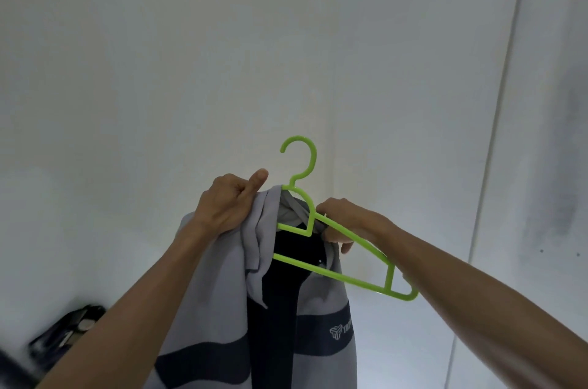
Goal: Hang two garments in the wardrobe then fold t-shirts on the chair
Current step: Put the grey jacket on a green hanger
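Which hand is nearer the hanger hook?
Left. The left hand grips the garment collar just left of the hook base; the right hand pinches fabric at the hanger arm, lower right.

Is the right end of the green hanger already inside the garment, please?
No, the right end of the green hanger sticks out bare beside the grey garment.

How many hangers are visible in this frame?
1. A green hanger is held up in front of the wall; the left hand grips the grey garment on one shoulder, the right hand pinches at the other arm. None other visible.
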`<state>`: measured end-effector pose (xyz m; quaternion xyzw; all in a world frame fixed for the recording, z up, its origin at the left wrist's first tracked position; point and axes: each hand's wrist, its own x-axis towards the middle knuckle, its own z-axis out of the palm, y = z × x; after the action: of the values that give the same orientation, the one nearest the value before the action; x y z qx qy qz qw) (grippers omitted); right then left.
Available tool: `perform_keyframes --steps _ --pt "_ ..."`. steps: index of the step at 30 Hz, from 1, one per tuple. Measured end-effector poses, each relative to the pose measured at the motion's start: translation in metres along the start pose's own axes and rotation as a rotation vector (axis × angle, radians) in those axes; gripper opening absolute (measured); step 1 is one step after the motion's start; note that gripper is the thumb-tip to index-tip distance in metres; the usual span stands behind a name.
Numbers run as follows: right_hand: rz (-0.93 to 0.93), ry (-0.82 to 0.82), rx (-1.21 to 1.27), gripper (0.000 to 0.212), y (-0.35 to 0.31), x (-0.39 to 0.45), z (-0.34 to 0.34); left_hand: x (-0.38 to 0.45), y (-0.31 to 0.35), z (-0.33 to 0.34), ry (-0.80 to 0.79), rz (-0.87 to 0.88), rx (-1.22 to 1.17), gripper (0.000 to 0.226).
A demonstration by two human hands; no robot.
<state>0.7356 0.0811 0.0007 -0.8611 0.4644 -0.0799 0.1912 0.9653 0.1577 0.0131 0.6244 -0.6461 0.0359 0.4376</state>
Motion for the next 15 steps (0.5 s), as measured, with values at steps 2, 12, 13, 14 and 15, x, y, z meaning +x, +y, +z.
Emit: perform_keyframes --steps 2,12,13,14,15 --pt "-0.015 -0.009 0.25 0.018 0.005 0.0 0.0 0.0 -0.003 -0.003 -0.002 0.0 0.0 0.079" --pt "-0.164 -0.081 0.631 0.023 0.01 -0.013 -0.019 -0.005 -0.027 -0.018 0.041 -0.063 -0.043 0.067" --pt "-0.16 -0.098 0.447 0.028 0.012 -0.014 -0.022 -0.005 -0.026 -0.018 0.044 -0.063 -0.041 0.064" --pt "-0.145 -0.09 0.258 0.028 0.011 -0.015 -0.025 -0.005 -0.025 -0.019 0.045 -0.065 -0.043 0.063" --pt "-0.12 -0.071 0.095 0.026 0.012 -0.014 -0.025 -0.005 -0.024 -0.019 0.045 -0.064 -0.052 0.063"
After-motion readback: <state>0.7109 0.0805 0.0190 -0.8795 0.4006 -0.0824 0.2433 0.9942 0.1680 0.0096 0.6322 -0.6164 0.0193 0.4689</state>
